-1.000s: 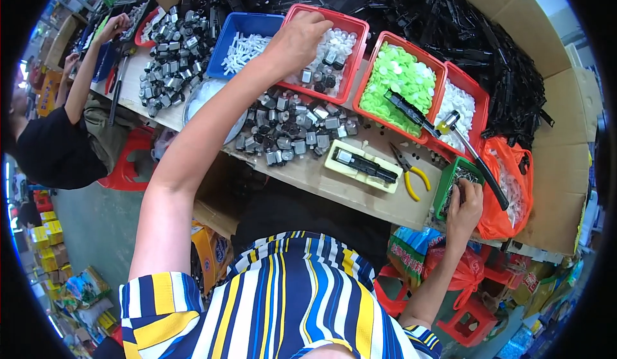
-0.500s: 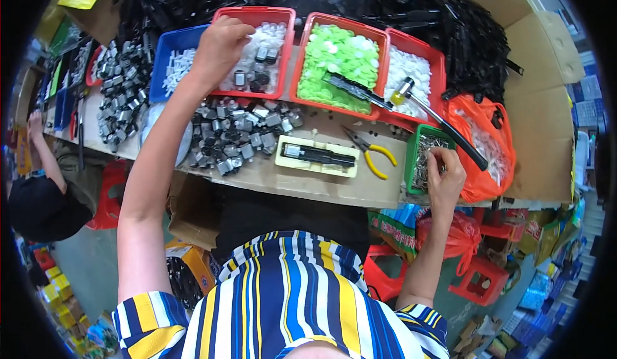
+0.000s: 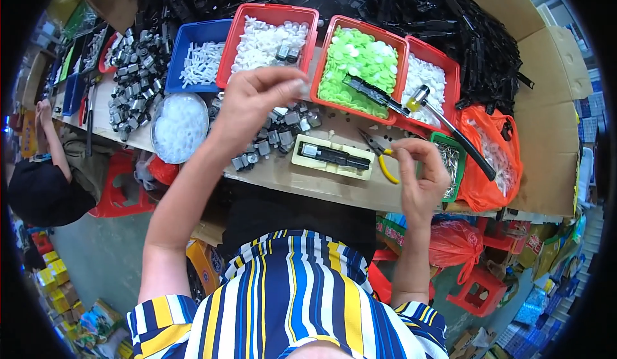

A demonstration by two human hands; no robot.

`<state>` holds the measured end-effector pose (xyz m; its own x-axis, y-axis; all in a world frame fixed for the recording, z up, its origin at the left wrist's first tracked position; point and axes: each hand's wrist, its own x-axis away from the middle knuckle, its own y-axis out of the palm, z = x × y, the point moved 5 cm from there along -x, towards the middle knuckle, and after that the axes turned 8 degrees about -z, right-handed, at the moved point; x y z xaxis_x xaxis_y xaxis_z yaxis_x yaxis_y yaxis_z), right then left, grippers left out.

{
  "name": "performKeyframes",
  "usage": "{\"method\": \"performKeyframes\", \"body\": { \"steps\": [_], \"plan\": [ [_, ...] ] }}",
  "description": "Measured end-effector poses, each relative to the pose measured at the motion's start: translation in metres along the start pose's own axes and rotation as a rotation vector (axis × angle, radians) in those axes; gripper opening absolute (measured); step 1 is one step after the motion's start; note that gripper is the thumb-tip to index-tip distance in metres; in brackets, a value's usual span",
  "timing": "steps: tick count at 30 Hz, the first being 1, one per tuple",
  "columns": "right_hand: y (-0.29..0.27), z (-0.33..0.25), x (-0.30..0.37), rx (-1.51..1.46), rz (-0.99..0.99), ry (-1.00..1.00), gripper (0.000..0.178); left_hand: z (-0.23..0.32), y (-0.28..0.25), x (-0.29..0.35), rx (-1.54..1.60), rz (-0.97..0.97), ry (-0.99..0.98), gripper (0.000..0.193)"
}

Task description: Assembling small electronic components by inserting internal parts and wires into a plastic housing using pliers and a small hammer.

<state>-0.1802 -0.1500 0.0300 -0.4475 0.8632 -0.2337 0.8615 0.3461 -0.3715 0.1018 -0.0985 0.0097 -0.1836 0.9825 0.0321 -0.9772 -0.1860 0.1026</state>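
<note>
Head view, left hand: the left hand (image 3: 247,105) is raised over the table (image 3: 283,175), thumb and forefinger stretched out and pinched at the tips on a small pale piece (image 3: 305,89), too blurred to tell its shape.
Head view, right hand: the right hand (image 3: 423,180) has thumb and forefinger curved into a ring, their tips close to each other; I cannot tell whether they hold anything small.
Black part: the black part (image 3: 337,158) lies in the cream holder (image 3: 321,166), touched by neither hand, below and right of the left fingertips and left of the right ones. Its left end carries a silver block.
Pliers: the pliers (image 3: 388,169) lie just left of the right fingertips, yellow handles nearest them; contact cannot be told.
Green bin: the green bin (image 3: 462,176), with metal pins (image 3: 448,156), is right of the right fingertips, partly behind that hand.
Red bin: the red bin (image 3: 313,37), with white pieces (image 3: 270,41), is beyond the left fingers.
Metal blocks: the metal blocks (image 3: 263,147) are heaped below the left fingers, partly hidden by the hand.
Green discs: the green discs (image 3: 357,57) fill a bin right of the left fingertips.
Hammer: the hammer (image 3: 474,152) lies aslant, beyond and right of the right fingers.
</note>
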Motion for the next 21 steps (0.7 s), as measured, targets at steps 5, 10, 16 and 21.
{"method": "performKeyframes", "body": {
  "steps": [5,10,16,21],
  "plan": [
    [0.050,-0.022,-0.007,-0.249,-0.113,-0.174,0.011,-0.029,0.045,0.037,0.558,-0.101,-0.265,0.018],
    [0.061,-0.031,-0.007,-0.126,-0.091,-0.352,0.016,-0.047,0.072,0.056,0.827,-0.116,-0.341,0.017],
    [0.059,-0.031,-0.003,-0.092,-0.087,-0.378,0.019,-0.050,0.086,0.065,1.003,-0.065,-0.392,0.018],
    [0.061,-0.035,0.000,-0.060,-0.096,-0.397,0.017,-0.051,0.091,0.071,1.056,-0.053,-0.408,0.017]
  ]
}}
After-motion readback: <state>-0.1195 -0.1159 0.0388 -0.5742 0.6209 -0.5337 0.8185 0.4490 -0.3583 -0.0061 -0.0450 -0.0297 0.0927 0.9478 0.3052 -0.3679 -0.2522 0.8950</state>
